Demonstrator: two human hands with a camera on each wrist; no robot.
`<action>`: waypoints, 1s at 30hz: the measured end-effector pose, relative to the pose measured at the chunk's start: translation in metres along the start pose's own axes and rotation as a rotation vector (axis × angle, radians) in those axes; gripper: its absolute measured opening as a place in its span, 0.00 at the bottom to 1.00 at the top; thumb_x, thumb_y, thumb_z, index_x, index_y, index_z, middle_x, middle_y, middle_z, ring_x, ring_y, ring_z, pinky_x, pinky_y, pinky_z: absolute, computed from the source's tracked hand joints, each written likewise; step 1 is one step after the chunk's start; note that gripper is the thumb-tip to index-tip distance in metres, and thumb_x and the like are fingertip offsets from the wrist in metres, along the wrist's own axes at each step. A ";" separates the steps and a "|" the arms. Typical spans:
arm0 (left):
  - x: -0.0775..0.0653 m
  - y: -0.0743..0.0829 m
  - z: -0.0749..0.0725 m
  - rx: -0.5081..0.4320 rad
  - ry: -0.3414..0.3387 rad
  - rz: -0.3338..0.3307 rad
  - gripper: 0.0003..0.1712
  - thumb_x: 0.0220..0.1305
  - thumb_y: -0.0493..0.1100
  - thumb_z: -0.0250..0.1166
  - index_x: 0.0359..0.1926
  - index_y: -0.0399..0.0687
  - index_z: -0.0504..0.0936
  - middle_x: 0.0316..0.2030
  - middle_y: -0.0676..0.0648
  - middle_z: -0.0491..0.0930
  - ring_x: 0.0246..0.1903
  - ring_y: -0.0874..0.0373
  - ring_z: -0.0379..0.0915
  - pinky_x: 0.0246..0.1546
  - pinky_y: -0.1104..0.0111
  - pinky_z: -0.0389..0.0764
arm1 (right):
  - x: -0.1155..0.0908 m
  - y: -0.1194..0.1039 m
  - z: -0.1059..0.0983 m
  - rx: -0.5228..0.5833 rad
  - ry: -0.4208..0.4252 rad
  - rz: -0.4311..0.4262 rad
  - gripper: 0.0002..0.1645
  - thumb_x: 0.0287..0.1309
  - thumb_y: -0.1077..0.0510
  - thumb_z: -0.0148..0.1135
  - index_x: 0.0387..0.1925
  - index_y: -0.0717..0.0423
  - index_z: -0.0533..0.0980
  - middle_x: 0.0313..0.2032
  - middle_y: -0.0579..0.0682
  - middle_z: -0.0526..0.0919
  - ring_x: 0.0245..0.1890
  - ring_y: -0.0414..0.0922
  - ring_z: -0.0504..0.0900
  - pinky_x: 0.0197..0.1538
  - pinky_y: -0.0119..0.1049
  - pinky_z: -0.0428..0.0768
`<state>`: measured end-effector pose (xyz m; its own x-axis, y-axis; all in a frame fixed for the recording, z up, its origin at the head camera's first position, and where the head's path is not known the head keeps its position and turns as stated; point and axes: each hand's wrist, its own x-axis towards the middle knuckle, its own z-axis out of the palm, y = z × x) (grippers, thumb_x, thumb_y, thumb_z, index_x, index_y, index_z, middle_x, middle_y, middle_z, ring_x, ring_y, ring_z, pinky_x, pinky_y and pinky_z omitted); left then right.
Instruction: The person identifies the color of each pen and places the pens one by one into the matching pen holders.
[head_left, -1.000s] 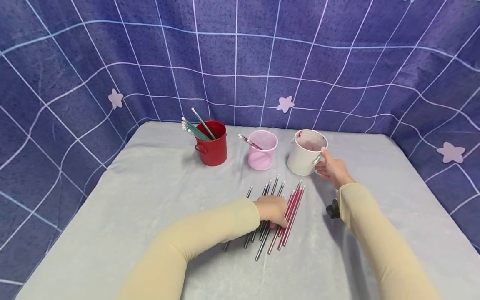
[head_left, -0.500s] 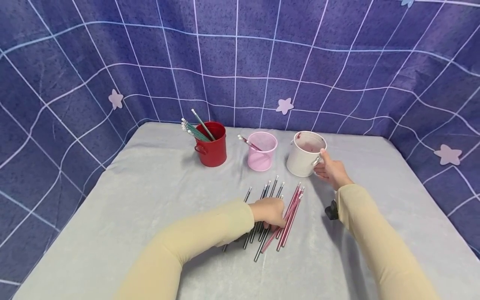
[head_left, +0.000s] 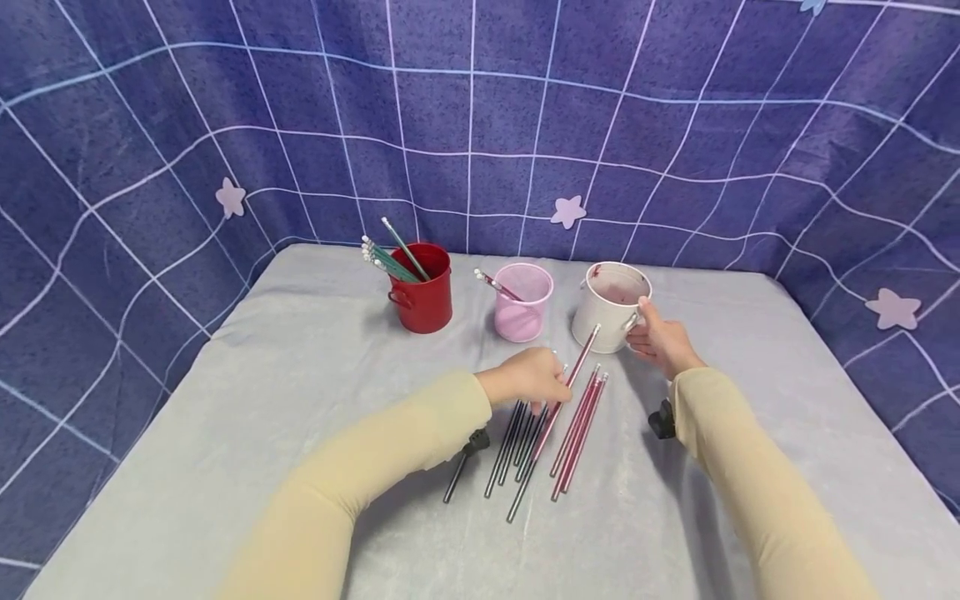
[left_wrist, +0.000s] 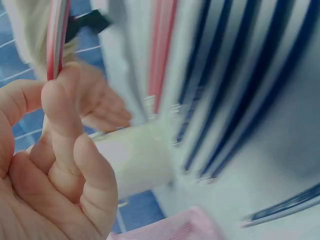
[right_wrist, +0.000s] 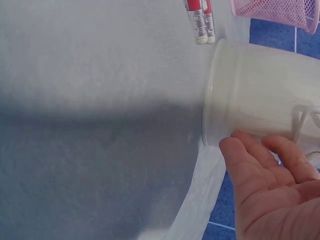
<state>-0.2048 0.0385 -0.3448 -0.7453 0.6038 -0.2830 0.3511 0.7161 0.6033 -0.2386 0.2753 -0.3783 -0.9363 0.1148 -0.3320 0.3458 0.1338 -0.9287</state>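
Note:
My left hand (head_left: 532,377) pinches a red pencil (head_left: 581,357) between thumb and fingertips, raised at a slant with its eraser end toward the white bucket (head_left: 600,321). In the left wrist view, the pencil (left_wrist: 58,40) rises from the fingertips. My right hand (head_left: 666,343) holds the white bucket at its side handle, thumb up at the rim. The right wrist view has the fingers against the bucket's wall (right_wrist: 260,90). Below the left hand lie several dark pencils (head_left: 512,450); just right of them are several red pencils (head_left: 579,442).
A pink mesh cup (head_left: 519,323) with a few pencils leaning in it stands left of the white bucket. Farther left is a red bucket (head_left: 431,310) holding several green pencils (head_left: 399,267). A blue gridded curtain (head_left: 480,108) hangs behind the grey-covered table (head_left: 247,400).
My left hand has picked a red pencil out of the group on the table and lifted it up and forward toward the white bucket. My right hand stays at the bucket.

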 end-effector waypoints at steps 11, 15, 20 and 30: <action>-0.015 0.021 -0.048 -0.153 0.031 0.038 0.10 0.59 0.37 0.62 0.22 0.43 0.81 0.19 0.48 0.82 0.09 0.65 0.70 0.13 0.77 0.65 | 0.000 0.001 0.000 -0.011 0.000 -0.004 0.54 0.67 0.32 0.31 0.62 0.83 0.57 0.60 0.75 0.62 0.63 0.62 0.64 0.63 0.47 0.66; -0.020 0.023 -0.063 -0.127 0.095 0.081 0.11 0.61 0.38 0.61 0.22 0.44 0.80 0.19 0.51 0.81 0.11 0.65 0.71 0.15 0.76 0.66 | 0.000 0.001 0.000 -0.019 -0.003 -0.003 0.54 0.67 0.31 0.31 0.62 0.83 0.58 0.60 0.74 0.62 0.63 0.62 0.64 0.64 0.48 0.66; -0.024 0.020 -0.074 -0.187 0.145 0.112 0.07 0.61 0.38 0.60 0.26 0.42 0.80 0.22 0.50 0.81 0.13 0.64 0.74 0.17 0.76 0.69 | 0.001 0.001 0.000 -0.011 -0.006 -0.001 0.54 0.67 0.31 0.31 0.62 0.83 0.57 0.61 0.74 0.61 0.63 0.62 0.63 0.64 0.48 0.64; -0.017 0.002 -0.092 -0.489 0.433 0.145 0.06 0.59 0.35 0.65 0.33 0.33 0.79 0.31 0.39 0.85 0.23 0.59 0.81 0.28 0.67 0.82 | 0.000 0.001 0.000 0.003 -0.006 -0.004 0.54 0.67 0.31 0.31 0.62 0.83 0.57 0.60 0.75 0.61 0.63 0.63 0.63 0.65 0.49 0.63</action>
<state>-0.2436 -0.0024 -0.2699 -0.9058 0.4140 0.0902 0.2438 0.3351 0.9101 -0.2386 0.2755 -0.3798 -0.9381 0.1084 -0.3289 0.3414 0.1315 -0.9307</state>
